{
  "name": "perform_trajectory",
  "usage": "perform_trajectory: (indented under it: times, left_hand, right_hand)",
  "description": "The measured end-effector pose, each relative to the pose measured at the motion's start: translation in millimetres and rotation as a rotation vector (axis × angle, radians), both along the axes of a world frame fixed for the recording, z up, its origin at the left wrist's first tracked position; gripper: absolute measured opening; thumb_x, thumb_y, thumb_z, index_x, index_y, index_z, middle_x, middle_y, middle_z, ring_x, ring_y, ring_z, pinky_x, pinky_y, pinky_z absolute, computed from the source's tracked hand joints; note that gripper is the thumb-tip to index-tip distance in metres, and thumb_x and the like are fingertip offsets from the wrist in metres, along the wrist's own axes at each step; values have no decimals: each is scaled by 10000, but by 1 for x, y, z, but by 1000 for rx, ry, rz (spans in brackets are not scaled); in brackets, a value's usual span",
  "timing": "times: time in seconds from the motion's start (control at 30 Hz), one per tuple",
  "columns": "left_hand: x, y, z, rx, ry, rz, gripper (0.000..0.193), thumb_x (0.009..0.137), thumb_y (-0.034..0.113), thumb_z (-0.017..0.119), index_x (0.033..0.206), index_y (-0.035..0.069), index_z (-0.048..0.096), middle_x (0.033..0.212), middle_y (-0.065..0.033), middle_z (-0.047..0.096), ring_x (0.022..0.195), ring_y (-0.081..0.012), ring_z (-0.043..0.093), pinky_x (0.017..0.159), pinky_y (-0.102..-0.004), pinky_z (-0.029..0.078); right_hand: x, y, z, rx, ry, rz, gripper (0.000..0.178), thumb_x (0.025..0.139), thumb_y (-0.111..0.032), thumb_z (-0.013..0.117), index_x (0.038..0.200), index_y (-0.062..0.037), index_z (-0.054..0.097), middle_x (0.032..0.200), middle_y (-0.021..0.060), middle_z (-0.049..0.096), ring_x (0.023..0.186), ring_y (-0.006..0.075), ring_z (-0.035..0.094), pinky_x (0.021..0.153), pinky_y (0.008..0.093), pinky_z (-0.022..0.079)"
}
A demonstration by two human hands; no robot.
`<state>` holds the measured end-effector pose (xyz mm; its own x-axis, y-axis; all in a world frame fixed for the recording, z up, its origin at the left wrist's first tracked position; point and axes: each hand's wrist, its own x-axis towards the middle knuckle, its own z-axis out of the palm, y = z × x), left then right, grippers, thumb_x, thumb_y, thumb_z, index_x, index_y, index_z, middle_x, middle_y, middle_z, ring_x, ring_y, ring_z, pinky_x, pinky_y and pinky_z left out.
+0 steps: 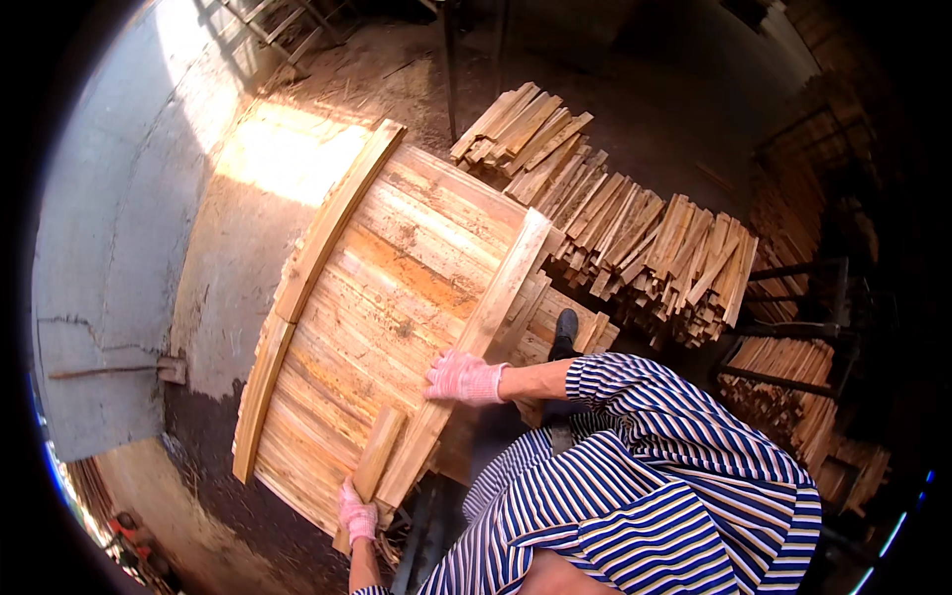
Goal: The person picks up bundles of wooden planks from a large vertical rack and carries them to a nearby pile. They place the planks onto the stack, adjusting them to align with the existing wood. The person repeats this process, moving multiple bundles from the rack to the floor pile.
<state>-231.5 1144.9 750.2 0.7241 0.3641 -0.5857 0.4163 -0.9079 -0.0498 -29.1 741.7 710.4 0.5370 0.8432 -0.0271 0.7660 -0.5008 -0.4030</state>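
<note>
My left hand [357, 512], in a pink glove, grips the lower end of a short wooden board [381, 448]. This board lies slanted on a large layer of planks [397, 268] set side by side. My right hand [466, 379], gloved the same way, is closed over a long wooden strip [496, 293] along the near edge of the planks. Its fingertips reach the strip's inner side. Another long strip, made of two lengths end to end [322, 238], runs along the far left edge.
Stacked short wood pieces [615, 218] stand beyond the planks to the right. A dark metal frame [793, 327] is at the far right, with more wood behind it. At left, a long-handled tool [171, 370] lies by a grey wall [109, 248]. My shoe [566, 327] shows near the planks.
</note>
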Motion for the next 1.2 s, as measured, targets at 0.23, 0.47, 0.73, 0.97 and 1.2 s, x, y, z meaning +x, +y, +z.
perform_trajectory:
  times: [0.23, 0.47, 0.73, 0.97, 1.2]
  left_hand:
    - [-6, 5, 2, 12, -33, -29, 730, 780, 150, 773, 1454, 170, 493, 1397, -173, 592, 1259, -391, 602, 1028, -443, 510]
    - [-6, -1, 11, 22, -23, -35, 783, 753, 190, 817, 1461, 165, 484, 1366, -190, 596, 1268, -400, 582, 1051, -452, 494]
    - [20, 21, 6, 58, 5, -111, 820, 719, 160, 805, 1470, 150, 475, 1375, -198, 582, 1264, -400, 585, 1051, -452, 500]
    - [16, 34, -5, 18, -35, -197, 819, 700, 173, 789, 1449, 138, 459, 1355, -187, 573, 1205, -431, 610, 1012, -484, 519]
    - [29, 28, -26, 75, 114, 26, 748, 718, 172, 790, 1399, 98, 490, 1286, -189, 595, 1141, -406, 610, 970, -459, 506]
  right_hand:
    - [-15, 32, -7, 50, -23, -25, 366, 671, -228, 806, 1017, -240, 687, 966, 23, 678, 1038, 257, 675, 898, 460, 492]
    - [-15, 36, 0, -54, 17, -1, 297, 748, -166, 720, 1032, -245, 681, 1024, 22, 661, 1056, 245, 658, 903, 448, 488]
    - [18, 17, -13, -76, -18, -132, 295, 741, -190, 736, 1012, -295, 684, 1008, 1, 684, 1056, 245, 666, 916, 425, 483]
    - [12, 21, -13, -108, -69, -219, 192, 777, -202, 695, 943, -298, 681, 987, 8, 682, 1041, 257, 667, 1014, 456, 443]
    - [16, 38, -38, -167, -52, -248, 131, 873, -328, 642, 954, -312, 743, 1044, 30, 717, 1080, 287, 668, 1063, 534, 402]
